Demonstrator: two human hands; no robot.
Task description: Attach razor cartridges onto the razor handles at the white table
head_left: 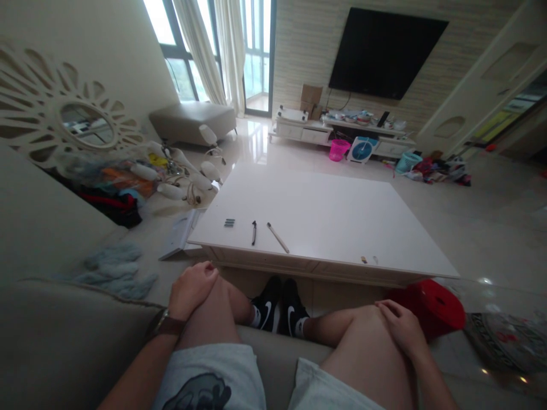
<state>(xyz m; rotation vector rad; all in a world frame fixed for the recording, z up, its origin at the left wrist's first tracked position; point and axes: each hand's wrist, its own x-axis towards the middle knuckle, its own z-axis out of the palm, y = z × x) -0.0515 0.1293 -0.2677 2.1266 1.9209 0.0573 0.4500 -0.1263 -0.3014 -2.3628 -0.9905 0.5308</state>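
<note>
My left hand (194,289) lies open over my left knee, with a watch (162,323) on the wrist. My right hand (400,326) rests open on my right knee, its fingers a little apart. Neither one holds anything. In front of my legs stands a low white table (316,208). Near its front left corner lie several small grey-green cylinders that look like batteries (229,222). Beside them is a slim dark-headed tool (254,233), perhaps a razor, and a thin pale toothbrush-like stick (278,238). Farther right sit a small brown piece (363,259) and a tiny pale loop (375,260).
A red stool (440,307) stands by the table's right front corner. Left of the table are a chandelier with white shades (200,179) and piled bags (123,179). Across the room are a pink basket (339,150), a box fan (362,150) and a TV cabinet (316,135).
</note>
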